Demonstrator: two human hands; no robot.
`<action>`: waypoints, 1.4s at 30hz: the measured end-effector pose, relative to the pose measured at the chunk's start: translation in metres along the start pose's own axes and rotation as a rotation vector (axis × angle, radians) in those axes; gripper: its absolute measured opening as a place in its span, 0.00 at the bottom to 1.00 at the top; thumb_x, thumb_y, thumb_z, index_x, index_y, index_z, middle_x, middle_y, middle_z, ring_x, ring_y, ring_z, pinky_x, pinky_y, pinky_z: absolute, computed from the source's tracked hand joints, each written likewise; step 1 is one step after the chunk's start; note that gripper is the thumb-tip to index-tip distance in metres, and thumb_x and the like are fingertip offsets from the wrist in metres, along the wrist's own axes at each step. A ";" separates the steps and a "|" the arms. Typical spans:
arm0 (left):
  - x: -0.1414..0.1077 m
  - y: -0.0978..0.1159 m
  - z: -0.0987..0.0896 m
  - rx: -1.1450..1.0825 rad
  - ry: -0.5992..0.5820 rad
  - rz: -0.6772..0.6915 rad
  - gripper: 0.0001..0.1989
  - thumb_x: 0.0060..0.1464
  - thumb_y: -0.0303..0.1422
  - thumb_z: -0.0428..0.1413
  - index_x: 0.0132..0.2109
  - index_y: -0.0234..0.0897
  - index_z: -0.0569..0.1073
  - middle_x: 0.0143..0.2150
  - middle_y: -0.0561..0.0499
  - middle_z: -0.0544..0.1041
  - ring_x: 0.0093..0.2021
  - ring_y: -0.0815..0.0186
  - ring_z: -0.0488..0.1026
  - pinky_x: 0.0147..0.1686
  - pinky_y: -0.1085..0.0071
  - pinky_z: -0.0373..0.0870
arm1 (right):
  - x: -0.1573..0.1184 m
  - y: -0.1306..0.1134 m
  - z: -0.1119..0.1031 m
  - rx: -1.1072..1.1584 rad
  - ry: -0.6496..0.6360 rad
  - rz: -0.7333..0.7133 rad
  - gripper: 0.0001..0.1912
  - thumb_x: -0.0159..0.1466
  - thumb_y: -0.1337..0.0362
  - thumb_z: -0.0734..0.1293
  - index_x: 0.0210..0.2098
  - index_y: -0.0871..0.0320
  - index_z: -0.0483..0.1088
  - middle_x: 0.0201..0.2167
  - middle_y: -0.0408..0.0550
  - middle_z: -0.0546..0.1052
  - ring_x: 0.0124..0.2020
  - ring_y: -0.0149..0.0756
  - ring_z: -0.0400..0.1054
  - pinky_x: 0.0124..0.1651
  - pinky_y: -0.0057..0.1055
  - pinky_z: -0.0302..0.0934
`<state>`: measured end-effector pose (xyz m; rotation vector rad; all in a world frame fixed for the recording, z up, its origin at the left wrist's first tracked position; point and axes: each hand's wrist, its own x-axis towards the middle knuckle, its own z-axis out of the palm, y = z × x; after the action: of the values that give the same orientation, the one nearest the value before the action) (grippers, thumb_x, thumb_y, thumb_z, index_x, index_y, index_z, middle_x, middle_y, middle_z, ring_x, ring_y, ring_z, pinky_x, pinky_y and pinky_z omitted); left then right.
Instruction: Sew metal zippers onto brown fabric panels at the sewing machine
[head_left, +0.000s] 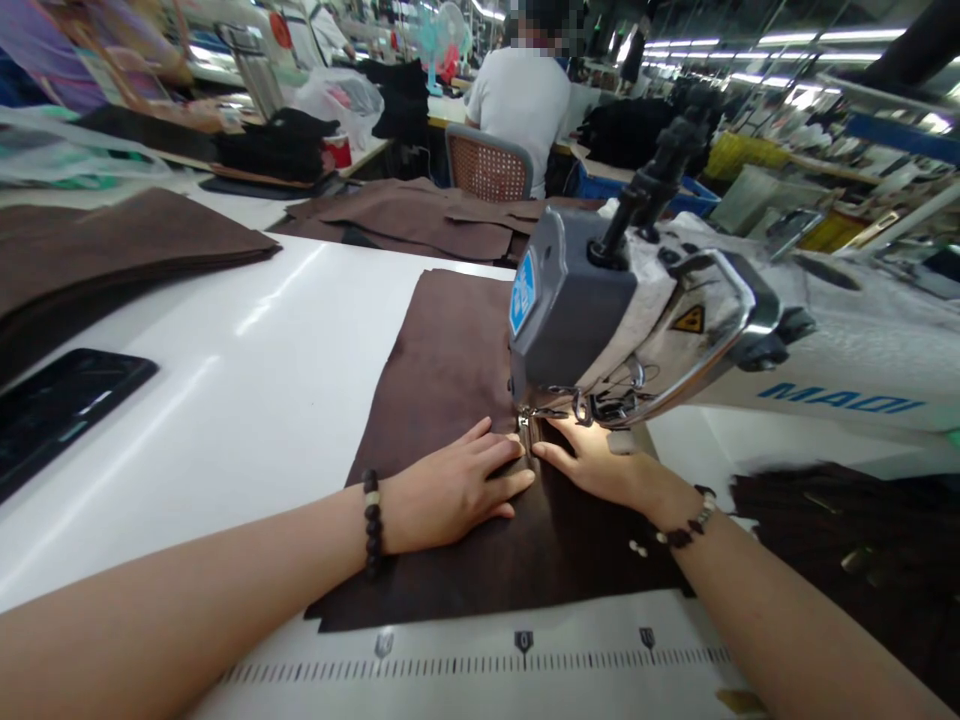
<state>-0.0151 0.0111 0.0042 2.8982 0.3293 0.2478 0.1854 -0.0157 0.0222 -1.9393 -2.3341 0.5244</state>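
Observation:
A dark brown fabric panel [442, 340] lies flat on the white table, passing under the presser foot [524, 418] of a sewing machine [577, 300]. My left hand [457, 485] rests on the panel with fingers stretched toward the foot, just left of the seam line. On the other side, my right hand [600, 465] presses the fabric with its fingers apart; some fingertips are partly hidden beneath the machine head. A lamp lights the spot by the needle. Both wrists wear beaded bracelets.
Stacked brown panels [135, 245] lie at the left, above a black phone [75, 405]. More brown pieces [405, 220] are spread at the table's far edge. Dark fabric [862, 560] sits at the right. A printed ruler [480, 663] runs along the front. A person [517, 110] sits ahead.

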 end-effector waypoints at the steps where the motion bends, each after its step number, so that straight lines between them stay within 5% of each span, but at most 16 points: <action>1: 0.000 0.001 0.000 -0.003 -0.008 -0.011 0.15 0.59 0.34 0.49 0.52 0.34 0.63 0.50 0.42 0.64 0.52 0.57 0.61 0.57 0.51 0.50 | 0.000 0.000 0.000 0.007 -0.001 -0.001 0.21 0.62 0.59 0.57 0.52 0.63 0.63 0.40 0.52 0.74 0.48 0.41 0.65 0.55 0.38 0.53; 7: 0.003 0.016 0.003 -0.014 0.005 -0.146 0.16 0.59 0.35 0.48 0.52 0.32 0.62 0.47 0.44 0.65 0.50 0.58 0.63 0.57 0.53 0.52 | -0.001 0.003 0.003 0.045 0.025 -0.023 0.20 0.64 0.60 0.55 0.51 0.63 0.63 0.49 0.54 0.69 0.51 0.40 0.63 0.53 0.36 0.54; 14: 0.005 0.024 0.007 -0.001 0.021 -0.206 0.19 0.56 0.38 0.52 0.53 0.34 0.62 0.46 0.46 0.65 0.49 0.58 0.62 0.57 0.54 0.51 | -0.001 0.007 0.009 -0.041 0.043 -0.070 0.18 0.65 0.62 0.53 0.50 0.61 0.64 0.47 0.53 0.71 0.47 0.39 0.65 0.51 0.36 0.54; 21: 0.005 0.022 0.005 -0.013 0.009 -0.196 0.17 0.57 0.36 0.52 0.51 0.35 0.63 0.46 0.46 0.65 0.49 0.59 0.62 0.57 0.54 0.51 | -0.001 0.015 0.016 -0.115 0.095 -0.152 0.18 0.66 0.61 0.51 0.49 0.59 0.64 0.45 0.52 0.72 0.46 0.39 0.65 0.49 0.37 0.54; 33: 0.008 0.014 0.006 0.022 0.027 -0.189 0.16 0.57 0.36 0.51 0.51 0.34 0.63 0.46 0.45 0.65 0.48 0.59 0.63 0.56 0.54 0.52 | 0.009 0.017 0.015 -0.012 0.086 -0.083 0.18 0.65 0.60 0.52 0.42 0.62 0.69 0.40 0.52 0.74 0.42 0.37 0.68 0.47 0.32 0.58; 42: 0.015 -0.003 0.006 0.072 0.046 -0.173 0.15 0.58 0.35 0.49 0.51 0.33 0.64 0.45 0.44 0.64 0.48 0.58 0.61 0.54 0.55 0.55 | 0.023 0.033 0.021 0.006 0.082 -0.139 0.16 0.63 0.67 0.53 0.36 0.60 0.72 0.32 0.50 0.76 0.35 0.37 0.69 0.43 0.32 0.60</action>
<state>0.0001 0.0160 -0.0003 2.9143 0.6050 0.2797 0.2064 0.0065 -0.0108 -1.7440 -2.3902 0.4317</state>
